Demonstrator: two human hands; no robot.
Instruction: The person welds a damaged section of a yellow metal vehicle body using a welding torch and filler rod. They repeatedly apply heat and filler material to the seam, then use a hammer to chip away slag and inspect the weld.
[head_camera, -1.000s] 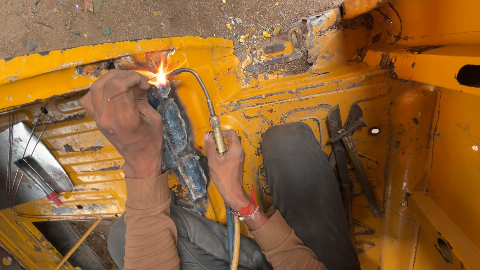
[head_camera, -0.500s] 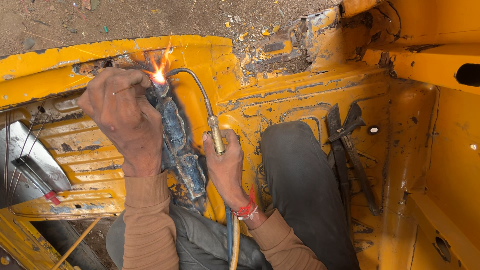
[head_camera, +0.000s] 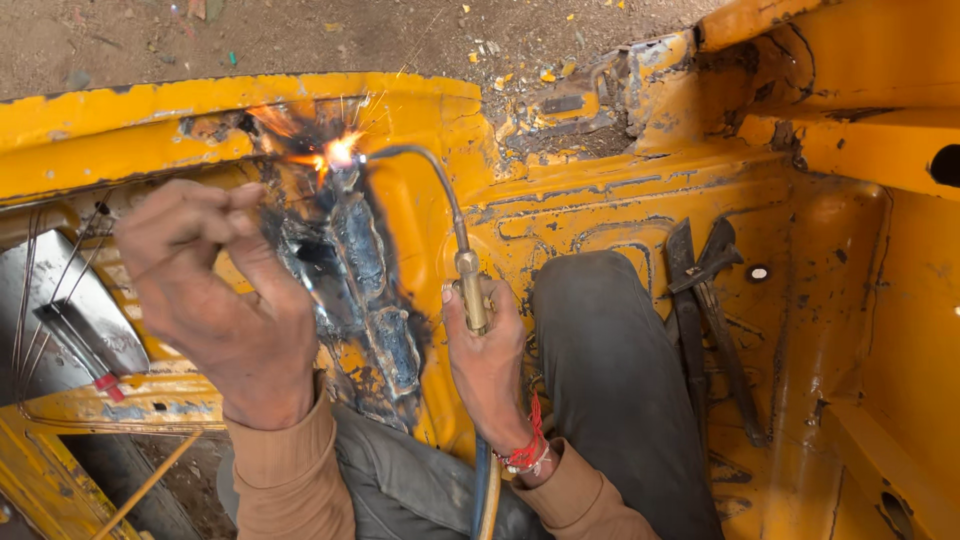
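Gripping the brass-necked gas torch (head_camera: 470, 290) in a closed right hand (head_camera: 490, 370), the person aims its curved tip at the flame (head_camera: 338, 152) on the far edge of the yellow body panel (head_camera: 620, 200). Left hand (head_camera: 225, 300) is curled, fingers pinched as if on a thin filler rod, too fine to confirm. Good work here probably means a steady tip over the blackened, scorched welded seam (head_camera: 365, 280). Pliers (head_camera: 705, 290) lie right.
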